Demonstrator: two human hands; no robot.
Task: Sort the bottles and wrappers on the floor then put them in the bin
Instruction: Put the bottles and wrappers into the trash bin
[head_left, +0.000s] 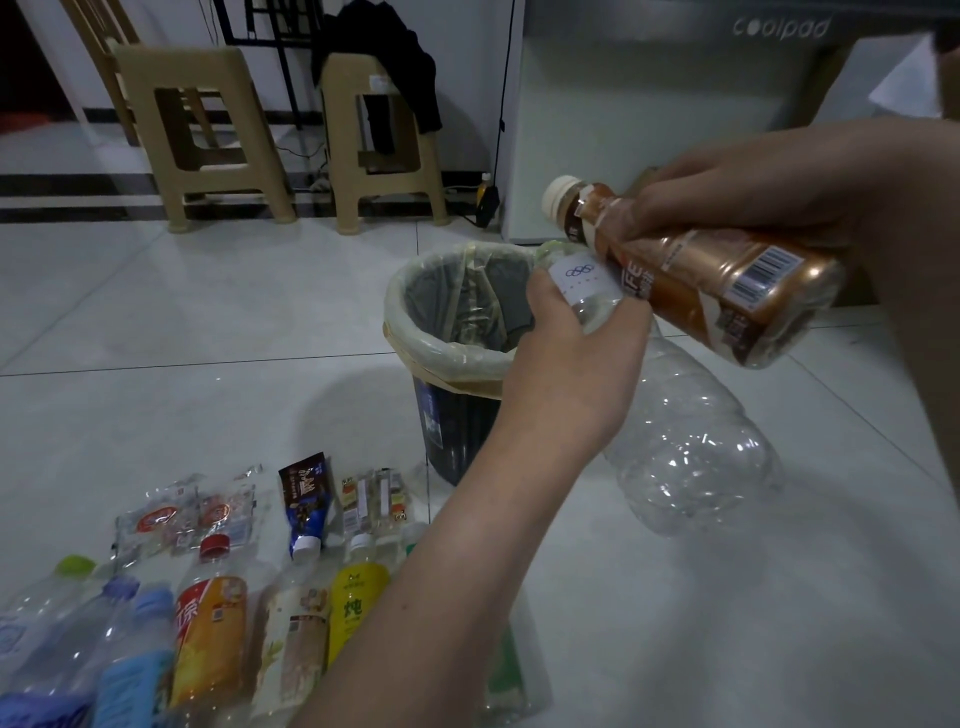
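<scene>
My left hand (576, 358) grips the neck end of a large clear plastic bottle (685, 447), held tilted with its mouth over the lined dark bin (441, 332). My right hand (753, 182) holds a brown coffee bottle (701, 275) with a cream cap, lying on its side just above the clear one, cap toward the bin. A row of several bottles (208, 618) lies on the floor at the lower left. Behind that row, several wrappers (218, 514) are laid out side by side.
Two beige plastic stools (208, 135) stand at the back, one with dark clothing draped on it. A white appliance (649, 104) sits behind the bin, with cables and a small bottle (484, 189) beside it. Pale tiled floor spreads around.
</scene>
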